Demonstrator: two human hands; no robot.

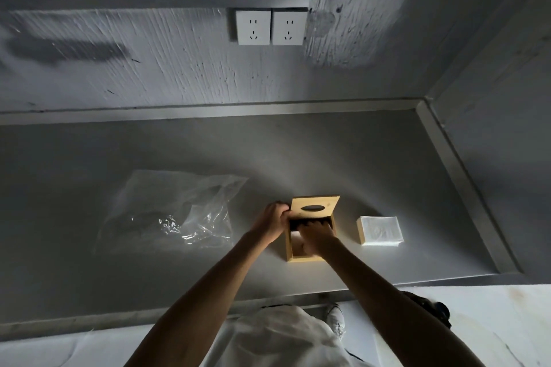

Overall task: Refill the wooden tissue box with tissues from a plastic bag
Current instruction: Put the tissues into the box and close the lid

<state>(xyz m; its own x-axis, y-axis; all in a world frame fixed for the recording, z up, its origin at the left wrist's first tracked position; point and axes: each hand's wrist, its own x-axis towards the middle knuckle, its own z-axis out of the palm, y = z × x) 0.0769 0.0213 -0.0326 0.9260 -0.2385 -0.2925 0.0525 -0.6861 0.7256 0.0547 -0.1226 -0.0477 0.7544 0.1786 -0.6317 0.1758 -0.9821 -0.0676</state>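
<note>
The wooden tissue box (293, 256) stands on the grey counter (387, 176) in front of me. Its lid (314, 208), with a dark oval slot, is tilted up and back. My left hand (272, 222) grips the lid's left edge. My right hand (316, 237) reaches down into the open box; its fingers are dark and partly hidden, so what they hold cannot be made out. A white stack of tissues (380, 230) lies on the counter to the right of the box. A clear, crumpled plastic bag (176, 211) lies flat to the left.
Two white wall sockets (270, 27) sit on the rough wall behind the counter. A raised rim (459, 176) runs along the counter's back and right sides. Below the front edge I see my light clothing (286, 337) and a shoe (336, 320) on the pale floor.
</note>
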